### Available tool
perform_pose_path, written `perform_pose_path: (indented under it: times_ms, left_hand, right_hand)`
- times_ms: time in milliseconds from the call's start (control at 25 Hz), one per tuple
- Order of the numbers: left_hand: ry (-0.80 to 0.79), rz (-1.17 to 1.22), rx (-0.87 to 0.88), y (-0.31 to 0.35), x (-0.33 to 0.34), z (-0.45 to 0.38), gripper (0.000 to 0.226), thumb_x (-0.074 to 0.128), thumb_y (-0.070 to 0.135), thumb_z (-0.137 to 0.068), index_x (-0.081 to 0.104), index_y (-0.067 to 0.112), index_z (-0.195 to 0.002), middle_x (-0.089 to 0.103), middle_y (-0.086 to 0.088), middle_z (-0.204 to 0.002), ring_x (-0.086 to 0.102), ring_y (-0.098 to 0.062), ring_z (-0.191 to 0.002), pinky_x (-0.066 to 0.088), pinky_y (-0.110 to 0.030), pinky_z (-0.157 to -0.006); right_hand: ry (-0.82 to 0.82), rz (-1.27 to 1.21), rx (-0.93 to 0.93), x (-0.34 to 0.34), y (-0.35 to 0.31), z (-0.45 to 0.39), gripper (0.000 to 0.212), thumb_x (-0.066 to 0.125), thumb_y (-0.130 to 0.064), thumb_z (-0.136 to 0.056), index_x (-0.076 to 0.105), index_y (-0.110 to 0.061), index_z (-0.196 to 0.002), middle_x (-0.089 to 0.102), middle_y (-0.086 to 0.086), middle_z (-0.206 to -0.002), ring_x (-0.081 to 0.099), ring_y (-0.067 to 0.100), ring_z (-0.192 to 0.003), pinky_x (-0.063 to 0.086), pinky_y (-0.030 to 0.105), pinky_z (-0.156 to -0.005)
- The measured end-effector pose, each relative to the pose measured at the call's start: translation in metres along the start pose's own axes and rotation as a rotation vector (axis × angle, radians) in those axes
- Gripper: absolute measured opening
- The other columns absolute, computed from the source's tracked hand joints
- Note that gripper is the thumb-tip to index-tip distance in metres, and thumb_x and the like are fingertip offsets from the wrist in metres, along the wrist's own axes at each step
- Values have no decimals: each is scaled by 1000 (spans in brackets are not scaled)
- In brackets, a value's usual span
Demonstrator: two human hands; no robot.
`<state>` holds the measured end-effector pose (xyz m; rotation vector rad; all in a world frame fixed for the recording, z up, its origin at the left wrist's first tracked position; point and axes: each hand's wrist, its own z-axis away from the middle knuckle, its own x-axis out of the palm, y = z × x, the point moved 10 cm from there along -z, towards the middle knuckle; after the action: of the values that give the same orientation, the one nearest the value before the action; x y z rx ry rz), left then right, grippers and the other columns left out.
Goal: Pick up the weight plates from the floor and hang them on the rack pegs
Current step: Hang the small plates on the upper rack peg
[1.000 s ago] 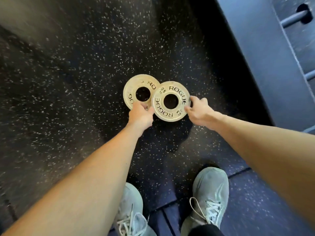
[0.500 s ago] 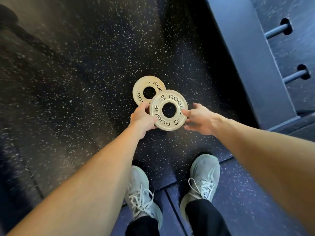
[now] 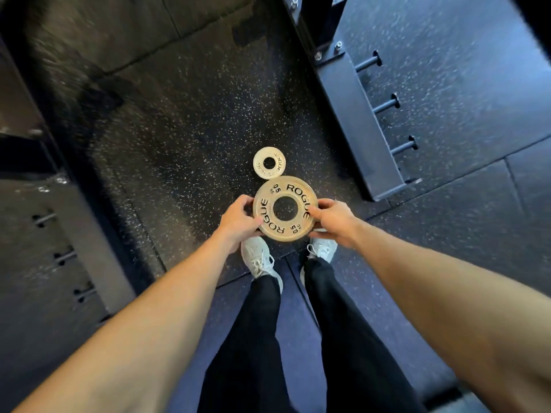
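A cream weight plate (image 3: 284, 208) marked ROGUE 0.5 is held flat in the air above my feet. My left hand (image 3: 238, 217) grips its left rim and my right hand (image 3: 332, 217) grips its right rim, thumb on the top face. A second cream plate (image 3: 269, 163) lies flat on the speckled black floor just beyond it. The dark rack upright (image 3: 351, 108) runs along the right, with three short pegs (image 3: 387, 104) sticking out to its right, all bare.
Another rack upright with small pegs (image 3: 64, 256) stands at the left. My two white shoes (image 3: 259, 257) are planted right below the held plate. Speckled rubber floor (image 3: 185, 120) stretches ahead between the two uprights.
The plate has come up off the floor with both hands on its rims. My view has risen, so the second plate stays on the floor and looks smaller.
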<state>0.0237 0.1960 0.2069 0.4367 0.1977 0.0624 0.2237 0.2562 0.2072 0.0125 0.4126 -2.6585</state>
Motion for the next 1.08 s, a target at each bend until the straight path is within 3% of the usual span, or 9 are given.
perform_pose_path:
  times_ms: [120, 240, 320, 480, 640, 760, 920, 1080]
  left_hand:
    - [-6, 33, 13, 26, -11, 80, 29, 57, -6, -91, 50, 11, -113, 59, -14, -105, 63, -25, -96, 59, -44, -78]
    - [-11, 23, 60, 41, -23, 159, 27, 59, -4, -90, 50, 14, -109, 60, -16, -106, 64, -29, -100, 58, -46, -84]
    - [-27, 38, 91, 47, -29, 197, 28, 60, -4, -90, 50, 14, -110, 60, -16, -103, 65, -28, -98, 59, -44, -82]
    - [-36, 16, 155, 42, -35, 238, 29, 62, -3, -89, 49, 17, -106, 61, -9, -89, 65, -18, -81, 61, -32, -66]
    - [-86, -15, 201, 42, -23, 250, 28, 62, -4, -88, 51, 14, -107, 61, -11, -92, 66, -22, -86, 61, -39, -71]
    - [-167, -97, 229, 48, 6, 254, 30, 60, -4, -90, 50, 13, -112, 62, -16, -102, 65, -26, -98, 61, -38, -71]
    - [-283, -302, 318, 63, 74, 267, 31, 61, -3, -89, 49, 15, -111, 59, -11, -93, 62, -18, -86, 59, -27, -55]
    - [-364, -466, 410, 63, 160, 296, 27, 65, 0, -87, 53, 16, -105, 62, -13, -94, 64, -22, -87, 61, -35, -65]
  right_hand:
    - [-8, -15, -33, -6, -8, 80, 22, 53, -20, -96, 57, -16, -117, 68, 10, -108, 68, 20, -90, 59, 37, -70]
    - [-5, -39, -87, -7, -12, 158, 21, 53, -18, -96, 58, -12, -116, 67, 10, -104, 66, 21, -90, 57, 46, -81]
    - [-9, -58, -122, -7, -12, 203, 20, 53, -16, -96, 59, -10, -114, 65, 11, -102, 65, 22, -87, 56, 48, -82]
    - [8, -67, -182, -3, 2, 255, 10, 53, -15, -96, 60, -17, -90, 66, 11, -94, 66, 22, -76, 59, 44, -71]
    - [34, -107, -228, -14, 21, 271, 7, 56, -18, -95, 60, -15, -100, 67, 11, -93, 65, 23, -77, 58, 45, -76]
    - [105, -202, -231, -36, 49, 278, 16, 53, -18, -96, 59, -12, -109, 65, 12, -95, 64, 21, -75, 58, 43, -74]
    - [205, -406, -212, -80, 109, 298, 20, 53, -17, -96, 59, -11, -114, 65, 8, -88, 64, 18, -71, 60, 32, -58]
    - [282, -590, -228, -138, 177, 323, 21, 53, -17, -96, 60, -11, -114, 65, 6, -85, 64, 16, -70, 59, 27, -52]
